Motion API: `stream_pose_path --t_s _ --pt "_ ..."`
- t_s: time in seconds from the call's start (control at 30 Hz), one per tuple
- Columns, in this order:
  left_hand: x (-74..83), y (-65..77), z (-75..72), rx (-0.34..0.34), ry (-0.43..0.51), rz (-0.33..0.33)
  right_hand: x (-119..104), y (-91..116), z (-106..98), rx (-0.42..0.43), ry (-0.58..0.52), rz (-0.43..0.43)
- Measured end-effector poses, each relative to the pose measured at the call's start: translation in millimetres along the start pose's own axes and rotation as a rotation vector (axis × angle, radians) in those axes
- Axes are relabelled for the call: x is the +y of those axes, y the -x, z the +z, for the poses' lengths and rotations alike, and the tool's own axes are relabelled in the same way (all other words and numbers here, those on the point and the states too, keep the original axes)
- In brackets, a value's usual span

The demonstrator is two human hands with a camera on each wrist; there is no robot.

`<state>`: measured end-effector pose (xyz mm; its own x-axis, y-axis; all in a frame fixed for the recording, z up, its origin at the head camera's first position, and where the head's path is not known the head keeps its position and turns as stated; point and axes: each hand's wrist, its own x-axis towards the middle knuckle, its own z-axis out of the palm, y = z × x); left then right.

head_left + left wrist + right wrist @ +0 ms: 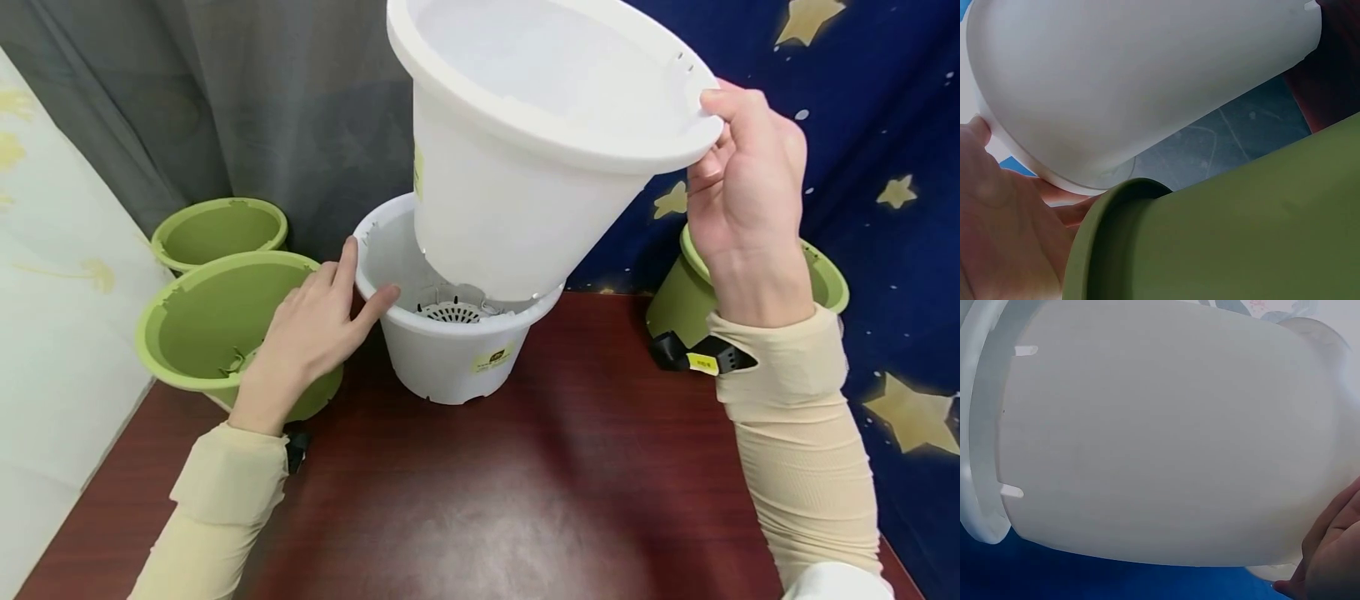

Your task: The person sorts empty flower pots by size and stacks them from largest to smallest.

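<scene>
My right hand [750,183] grips the rim of a white plastic plant pot [495,200], thumb over the edge. This pot is raised and tilted, its base overlapping the opening of a second white pot [435,358]. The lower pot stands upright on the table, with a yellow label [492,360] on its front and a slotted disc [453,312] in its bottom. At that pot's left rim rests my left hand [307,329], fingers extended and thumb spread. The left wrist view shows its palm [1004,225] beside the white rim. In the right wrist view the raised pot [1166,437] hides most of the right hand.
Two green pots stand to the left, the nearer one [176,382] partly behind my left forearm and the other [217,202] farther back. Another green pot [675,292] is behind my right wrist. Grey and blue curtains and a white wall surround the dark red table [480,500].
</scene>
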<state>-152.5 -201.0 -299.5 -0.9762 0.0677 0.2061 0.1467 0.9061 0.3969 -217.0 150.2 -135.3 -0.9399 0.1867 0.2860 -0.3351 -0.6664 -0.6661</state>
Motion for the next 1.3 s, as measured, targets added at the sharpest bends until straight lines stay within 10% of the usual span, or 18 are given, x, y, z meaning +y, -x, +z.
stream_pose_path --t_s 1.3 --pt "-0.1 -1.0 2.2 0.016 -0.012 0.034 35 8 -4 -0.07 0.173 0.068"
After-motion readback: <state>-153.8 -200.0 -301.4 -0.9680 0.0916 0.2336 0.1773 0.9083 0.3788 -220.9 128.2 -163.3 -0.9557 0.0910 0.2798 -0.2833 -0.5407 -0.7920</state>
